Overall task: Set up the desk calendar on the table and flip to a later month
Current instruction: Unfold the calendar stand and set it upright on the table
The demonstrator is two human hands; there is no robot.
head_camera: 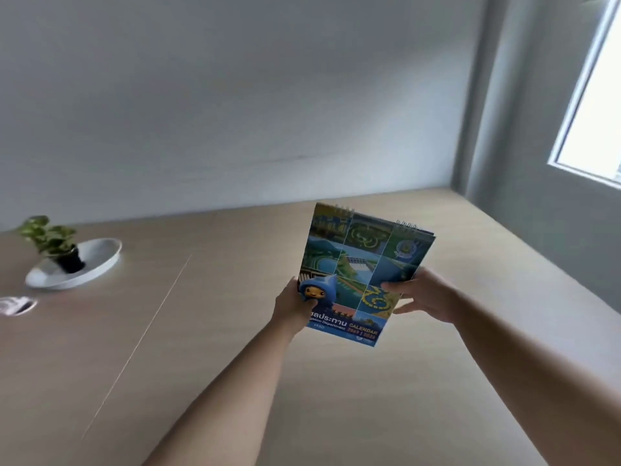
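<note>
The desk calendar (363, 264) is a spiral-bound booklet with a blue and green photo-collage cover and a blue cartoon mascot; its wire binding is at the far end. It is held up above the light wooden table (208, 331), folded flat, cover toward me. My left hand (295, 307) grips its lower left edge with the thumb on the mascot. On the other side, my right hand (420, 294) holds the right edge, thumb on the cover and fingers behind.
A small potted plant (55, 243) stands in a white dish (97, 264) at the table's far left. A small dark and white object (16, 306) lies at the left edge. A grey wall runs behind the table, and a window (594, 109) is at the right.
</note>
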